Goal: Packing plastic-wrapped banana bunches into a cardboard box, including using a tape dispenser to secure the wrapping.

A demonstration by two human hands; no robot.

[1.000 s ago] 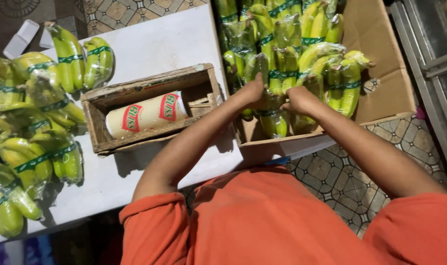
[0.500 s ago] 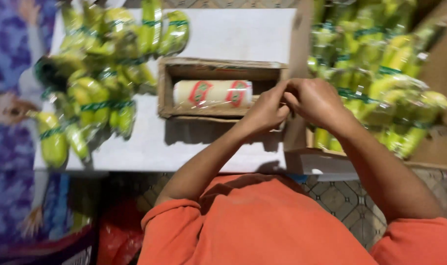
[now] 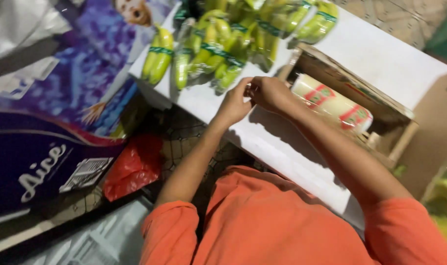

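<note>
My left hand and my right hand meet, fingers curled, over the white table. Their fingertips touch each other right next to the near end of a green banana bunch with a green band, wrapped in clear film. Blur hides whether either hand grips the bunch or the film. Several more banded banana bunches lie in a row along the table's far side. Just right of my right wrist, a roll of clear film with red and green marks lies in a wooden crate.
A purple printed sheet and a red plastic bag lie on the floor to the left of the table. A brown carton wall with more green bananas stands at the right edge. My orange shirt fills the bottom of the view.
My hands left the carton of bananas on the right, passed in front of the crate with the roll, and now sit by the row of bunches. The view swung left.
</note>
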